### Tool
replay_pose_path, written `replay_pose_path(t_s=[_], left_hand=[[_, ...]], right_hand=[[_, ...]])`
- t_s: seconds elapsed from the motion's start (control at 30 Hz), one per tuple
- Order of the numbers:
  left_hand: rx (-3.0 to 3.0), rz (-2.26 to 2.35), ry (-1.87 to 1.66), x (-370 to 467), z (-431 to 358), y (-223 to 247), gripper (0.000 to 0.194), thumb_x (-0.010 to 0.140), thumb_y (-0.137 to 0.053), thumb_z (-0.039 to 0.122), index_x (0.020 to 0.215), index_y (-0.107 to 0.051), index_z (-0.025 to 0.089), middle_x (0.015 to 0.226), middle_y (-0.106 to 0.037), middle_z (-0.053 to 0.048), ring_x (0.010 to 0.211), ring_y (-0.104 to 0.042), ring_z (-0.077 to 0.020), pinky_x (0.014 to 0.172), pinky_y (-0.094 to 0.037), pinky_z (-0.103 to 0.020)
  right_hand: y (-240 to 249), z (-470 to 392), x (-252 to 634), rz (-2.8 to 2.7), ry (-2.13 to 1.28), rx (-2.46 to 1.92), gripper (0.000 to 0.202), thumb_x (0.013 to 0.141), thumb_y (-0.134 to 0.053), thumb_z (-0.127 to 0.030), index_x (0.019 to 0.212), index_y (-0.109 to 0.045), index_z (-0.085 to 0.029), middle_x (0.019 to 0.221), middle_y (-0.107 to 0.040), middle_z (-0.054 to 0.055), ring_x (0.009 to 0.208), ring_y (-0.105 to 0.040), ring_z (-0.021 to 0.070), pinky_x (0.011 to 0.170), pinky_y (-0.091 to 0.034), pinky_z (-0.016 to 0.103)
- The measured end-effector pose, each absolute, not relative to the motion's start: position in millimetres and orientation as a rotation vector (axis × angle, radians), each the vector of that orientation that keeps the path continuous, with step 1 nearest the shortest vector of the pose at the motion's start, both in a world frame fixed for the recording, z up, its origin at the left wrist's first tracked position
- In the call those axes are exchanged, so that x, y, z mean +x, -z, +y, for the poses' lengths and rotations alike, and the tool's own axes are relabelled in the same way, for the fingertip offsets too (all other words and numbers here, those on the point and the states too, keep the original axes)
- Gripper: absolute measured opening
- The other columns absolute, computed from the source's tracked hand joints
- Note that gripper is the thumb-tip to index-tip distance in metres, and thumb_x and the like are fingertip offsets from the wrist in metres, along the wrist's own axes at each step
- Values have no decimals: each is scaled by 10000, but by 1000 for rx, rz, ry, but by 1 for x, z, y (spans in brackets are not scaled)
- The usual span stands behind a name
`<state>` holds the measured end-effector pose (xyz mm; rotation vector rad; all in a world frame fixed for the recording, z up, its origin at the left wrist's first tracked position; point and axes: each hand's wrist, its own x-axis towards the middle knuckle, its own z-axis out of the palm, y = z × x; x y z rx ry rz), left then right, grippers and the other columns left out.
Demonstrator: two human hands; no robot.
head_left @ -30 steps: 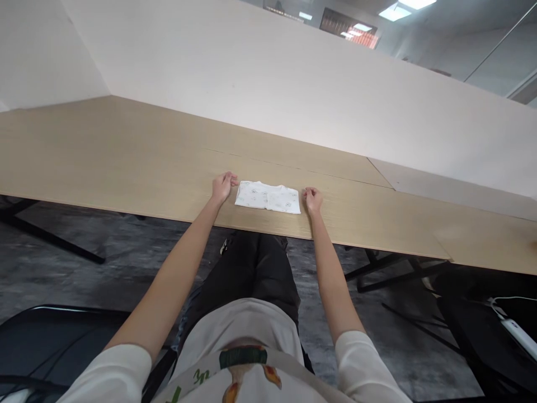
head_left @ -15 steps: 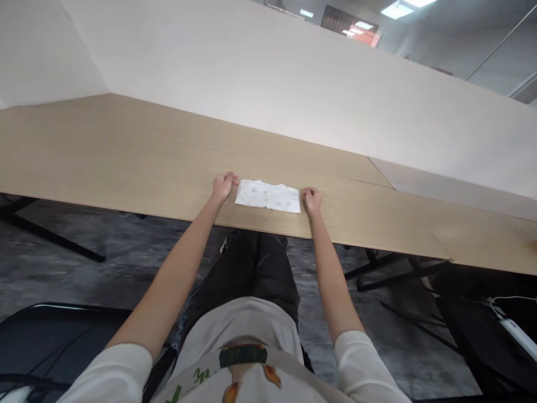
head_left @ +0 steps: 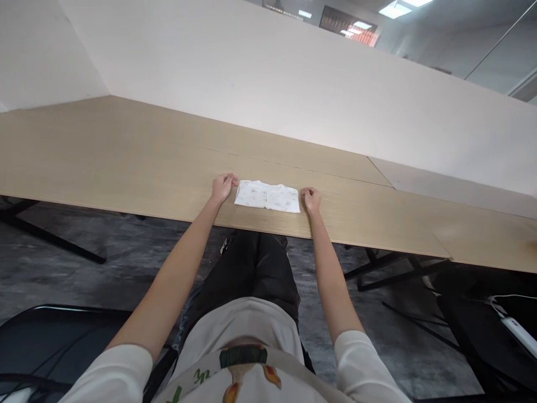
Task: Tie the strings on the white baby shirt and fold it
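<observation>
Head view: folded cloth (head_left: 267,197), counter (head_left: 369,215)
Left hand (head_left: 224,186): nine o'clock; grip unclear
Right hand (head_left: 311,199): three o'clock; likewise
Cloth: tugging could unfold it

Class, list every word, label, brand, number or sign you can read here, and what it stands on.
None can be read with certainty.
Green marks on the T-shirt: possibly lettering, not legible.
Small prints on the folded white garment: too small to make out.

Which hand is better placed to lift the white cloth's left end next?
Probably the left hand, beside that end of the white cloth; the right hand is by the opposite end.
</observation>
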<state>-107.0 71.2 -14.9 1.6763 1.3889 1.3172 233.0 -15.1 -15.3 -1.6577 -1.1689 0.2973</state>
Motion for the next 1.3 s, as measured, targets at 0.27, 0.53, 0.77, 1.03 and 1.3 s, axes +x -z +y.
replay_pose_path(t_s=[0.27, 0.53, 0.77, 1.03, 1.3], left_hand=[[1661, 1394, -1298, -107, 69, 14, 434, 948, -384, 414, 921, -712, 130, 803, -746, -96, 796, -690, -190, 817, -514, -288], [1931, 1414, -1154, -107, 67, 9, 388, 936, -427, 388, 943, -747, 167, 1065, -750, -105, 1042, -662, -235, 955, -476, -326], [2256, 1466, -833, -101, 62, 5, 381, 831, -612, 407, 1125, -728, 195, 1163, -711, -92, 1106, -603, -259, 1006, -437, -374], [2372, 1406, -875, -92, 59, -24, 237, 825, -602, 351, 966, -658, 169, 1107, -684, -121, 1081, -586, -266, 1010, -437, -401], [2631, 1313, -1112, -97, 65, -141, 348, 928, -493, 459, 1051, -583, 146, 1098, -625, -146, 1168, -545, -322, 1032, -407, -465]], right_hand=[[13, -17, 231, -1183, -286, -1683, 248, 787, -444, -292, 742, -649, -160, 848, -726, 118, 788, -639, 211, 779, -472, 301], [6, -21, 226, -1398, -239, -1797, 348, 893, -448, -311, 987, -723, -121, 1078, -738, 159, 964, -671, 232, 873, -479, 312], [5, -17, 221, -1667, -125, -1866, 286, 877, -583, -330, 1036, -729, -142, 1144, -717, 139, 1099, -612, 238, 1048, -395, 388], [-11, -23, 217, -1480, -278, -1611, 154, 750, -601, -314, 820, -618, -178, 860, -671, 49, 842, -599, 192, 830, -475, 318], [-136, -22, 231, -1317, -255, -1124, 308, 788, -635, -471, 739, -452, -229, 698, -451, -35, 693, -486, 130, 630, -427, 246]])
